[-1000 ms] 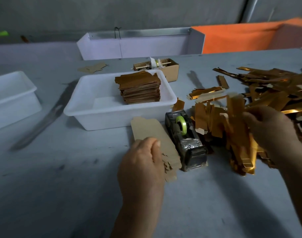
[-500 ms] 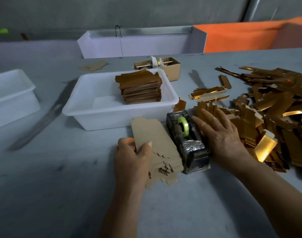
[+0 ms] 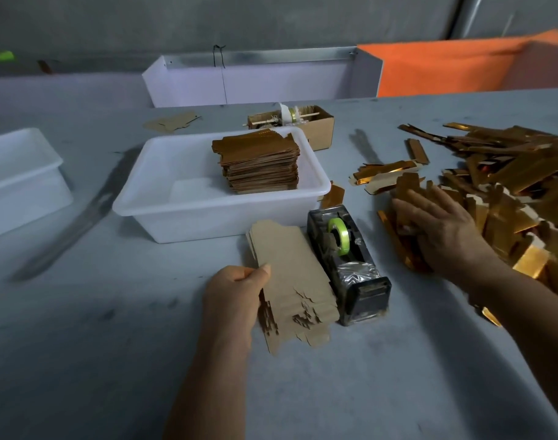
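At the card stack point(image 3: 290, 274) and the gold pile point(image 3: 512, 182)
The left hand point(image 3: 234, 293) grips the card stack's left side, thumb on top, on the counter point(image 3: 96, 328) toward its near edge, just beside the dispenser point(image 3: 350, 265); the right hand point(image 3: 445, 233) lays straight fingers point(image 3: 411, 206) on the gold pile toward the right edge; a tub point(image 3: 163, 214) behind holds more cards point(image 3: 260, 163).

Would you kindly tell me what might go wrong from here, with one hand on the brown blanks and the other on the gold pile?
1. The brown blanks are fanned out at their near end; the left hand pinches only one edge, so lifting may spill them.
2. They lie right beside the tape dispenser, which a sideways pull might nudge.
3. The right hand lies flat on the loose gold pile; sweeping could scatter pieces.
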{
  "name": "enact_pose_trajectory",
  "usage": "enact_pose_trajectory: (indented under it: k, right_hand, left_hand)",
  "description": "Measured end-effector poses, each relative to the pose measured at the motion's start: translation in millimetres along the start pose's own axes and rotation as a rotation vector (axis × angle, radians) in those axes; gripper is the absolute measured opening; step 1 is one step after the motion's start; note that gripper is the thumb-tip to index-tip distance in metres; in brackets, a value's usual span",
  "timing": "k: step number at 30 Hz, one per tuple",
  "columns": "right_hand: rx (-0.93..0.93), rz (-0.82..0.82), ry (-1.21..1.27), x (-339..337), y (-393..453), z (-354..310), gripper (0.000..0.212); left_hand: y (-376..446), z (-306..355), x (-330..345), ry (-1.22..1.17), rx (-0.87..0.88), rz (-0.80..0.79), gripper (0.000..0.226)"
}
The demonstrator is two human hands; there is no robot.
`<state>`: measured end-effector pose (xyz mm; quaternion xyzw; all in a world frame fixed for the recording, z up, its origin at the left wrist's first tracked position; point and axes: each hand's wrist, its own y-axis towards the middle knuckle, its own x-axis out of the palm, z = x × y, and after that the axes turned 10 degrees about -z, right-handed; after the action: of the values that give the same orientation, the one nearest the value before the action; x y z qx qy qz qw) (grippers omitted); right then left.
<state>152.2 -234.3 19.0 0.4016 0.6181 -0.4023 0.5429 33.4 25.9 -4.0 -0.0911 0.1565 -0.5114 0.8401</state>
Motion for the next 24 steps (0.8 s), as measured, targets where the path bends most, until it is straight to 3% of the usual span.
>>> enact_pose_trajectory:
  k: [4,9,16,24]
  right_hand:
    - [-0.041,0.133,0.103,-7.1,-18.2,-27.1,0.049]
    - [0.010,0.250,0.315,-6.5,-39.2,-47.9,0.035]
    - [0.042,0.288,0.390,-13.9,-59.5,-59.1,0.029]
    - [0.034,0.324,0.439,-17.0,-82.1,-70.7,0.029]
  left_hand:
    - [1.1,4.2,-5.2,0.040,-0.037,-0.040,0.021]
    - [-4.1,8.1,-0.6,0.264,0.039,-0.102,0.048]
    - [-1.0,9.4,-3.1,0.196,0.031,-0.053,0.040]
    - [-13.5,17.9,-14.9,0.280,0.184,0.063,0.015]
